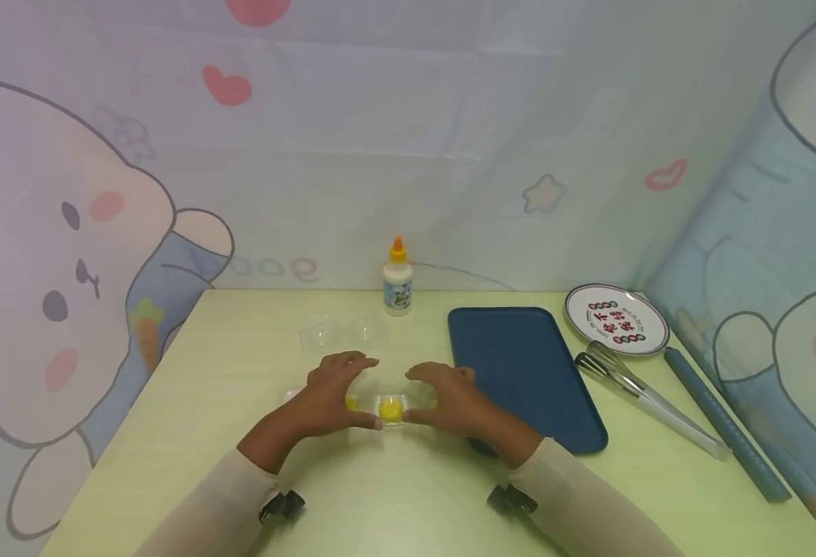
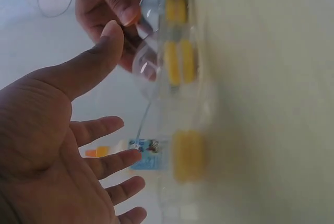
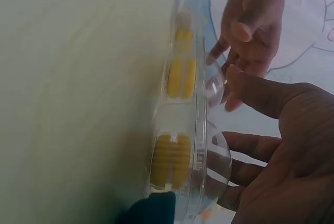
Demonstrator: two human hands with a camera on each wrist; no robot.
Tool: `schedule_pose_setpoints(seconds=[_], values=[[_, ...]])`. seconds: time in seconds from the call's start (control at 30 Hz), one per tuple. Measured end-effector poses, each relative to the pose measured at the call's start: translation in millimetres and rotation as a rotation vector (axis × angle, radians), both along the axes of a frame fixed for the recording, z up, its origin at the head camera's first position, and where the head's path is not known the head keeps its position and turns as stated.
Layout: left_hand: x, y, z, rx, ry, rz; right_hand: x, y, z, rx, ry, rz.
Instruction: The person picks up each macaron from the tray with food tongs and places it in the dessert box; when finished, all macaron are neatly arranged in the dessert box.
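Observation:
A clear plastic box (image 1: 402,391) with a domed lid lies on the table between my hands. Inside it are several yellow, ridged, sandwich-like rounds (image 3: 171,161), one of them (image 1: 390,410) visible from above. My left hand (image 1: 326,396) is at the box's left part, fingers spread and thumb pointing inward. On the other side, my right hand (image 1: 449,396) arches over the right part, its fingers loosely bent beside a clear dome (image 3: 218,153). Whether its fingertips touch the lid cannot be told. Both palms face inward, and the hands partly hide the box from above.
Behind the hands lies a second clear domed plastic piece (image 1: 343,333). A glue bottle (image 1: 397,282) stands at the back edge. To the right are a dark blue tray (image 1: 519,363), a printed plate (image 1: 616,319), metal tongs (image 1: 651,406) and a grey-blue bar (image 1: 724,422).

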State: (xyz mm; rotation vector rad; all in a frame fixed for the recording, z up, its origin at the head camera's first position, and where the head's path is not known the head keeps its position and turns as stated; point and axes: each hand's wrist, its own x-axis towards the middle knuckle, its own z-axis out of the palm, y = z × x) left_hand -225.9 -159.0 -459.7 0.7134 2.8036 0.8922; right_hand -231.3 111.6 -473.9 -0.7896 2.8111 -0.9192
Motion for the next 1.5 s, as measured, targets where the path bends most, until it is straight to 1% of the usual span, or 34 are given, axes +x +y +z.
schedule_pose_setpoints(seconds=[0.2, 0.3, 0.43, 0.53, 0.63, 0.73, 0.9, 1.03, 1.1, 1.2, 1.33, 1.5], values=[[-10.1, -9.3, 11.5, 0.081, -0.078, -0.013, -3.1, -0.4, 8.5, -0.019, -0.039, -0.048], [-16.0, -12.0, 16.0, 0.121, -0.103, -0.013, -6.7, -0.9, 15.7, -0.008, -0.042, -0.052], [-25.0, -14.6, 20.3, 0.176, -0.138, 0.004, -13.7, -2.5, 25.3, 0.027, -0.059, -0.053], [-32.8, -15.9, 23.7, 0.188, -0.155, 0.024, -20.0, -3.8, 32.7, 0.035, -0.104, -0.053], [-41.7, -16.7, 25.5, 0.172, -0.16, 0.031, -27.5, -4.8, 38.0, 0.007, -0.162, -0.05], [-50.5, -16.8, 24.9, 0.156, -0.177, 0.037, -36.3, -5.9, 39.6, -0.041, -0.213, -0.036], [-61.5, -16.2, 21.3, 0.109, -0.205, 0.049, -50.2, -10.0, 39.0, -0.052, -0.267, 0.002], [-66.3, -15.6, 20.3, 0.09, -0.226, 0.076, -61.2, -15.3, 39.1, -0.057, -0.305, 0.02], [-68.2, -15.5, 20.4, 0.09, -0.248, 0.09, -66.6, -17.9, 39.2, -0.054, -0.317, 0.027], [-70.8, -16.6, 20.6, 0.071, -0.272, 0.089, -74.3, -21.2, 39.3, -0.006, -0.332, 0.041], [-74.8, -20.1, 19.2, 0.036, -0.284, 0.093, -82.0, -25.3, 40.5, 0.036, -0.349, 0.06], [-79.5, -21.3, 16.2, 0.016, -0.302, 0.101, -90.7, -27.6, 37.7, 0.013, -0.391, 0.054]])
